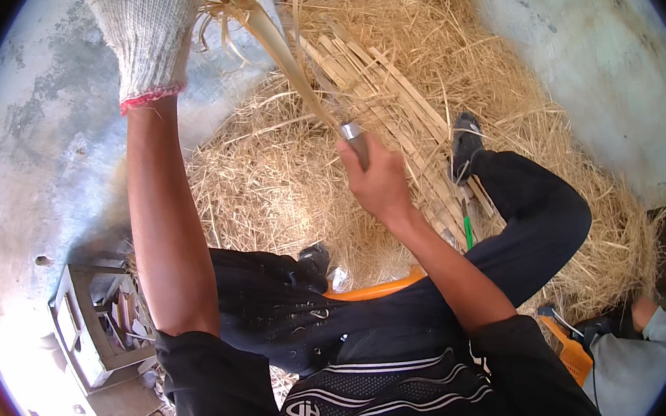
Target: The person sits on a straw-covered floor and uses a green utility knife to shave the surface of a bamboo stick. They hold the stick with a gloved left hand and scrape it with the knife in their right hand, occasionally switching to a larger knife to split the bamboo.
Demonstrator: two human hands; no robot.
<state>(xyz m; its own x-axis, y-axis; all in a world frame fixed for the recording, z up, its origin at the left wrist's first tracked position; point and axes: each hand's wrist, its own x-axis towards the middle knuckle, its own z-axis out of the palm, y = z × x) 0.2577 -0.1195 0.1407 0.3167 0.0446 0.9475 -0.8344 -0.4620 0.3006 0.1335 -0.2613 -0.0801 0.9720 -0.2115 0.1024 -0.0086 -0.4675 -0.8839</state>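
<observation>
My left hand [150,38], in a white knitted glove with a red cuff, is raised at the upper left. Its fingers are cut off by the picture's top edge, so their grip is hidden. Beside it a pale split strip [276,50], bamboo by its look, runs down toward my right hand, with thin curled shavings [226,23] peeling from its upper part. My bare right hand [382,180] is closed around the handle of a knife-like tool [357,138] with a shiny metal collar. The strip's lower end meets that collar; I cannot make out the blade clearly.
Loose straw-coloured shavings [444,32] heap over the floor, with several flat strips [387,96] under my right foot [466,145]. A green-handled tool [468,228] lies by my right leg. An open box-like frame [97,324] stands left. Another person's sleeve [662,353] and an orange seat [572,357] are lower right.
</observation>
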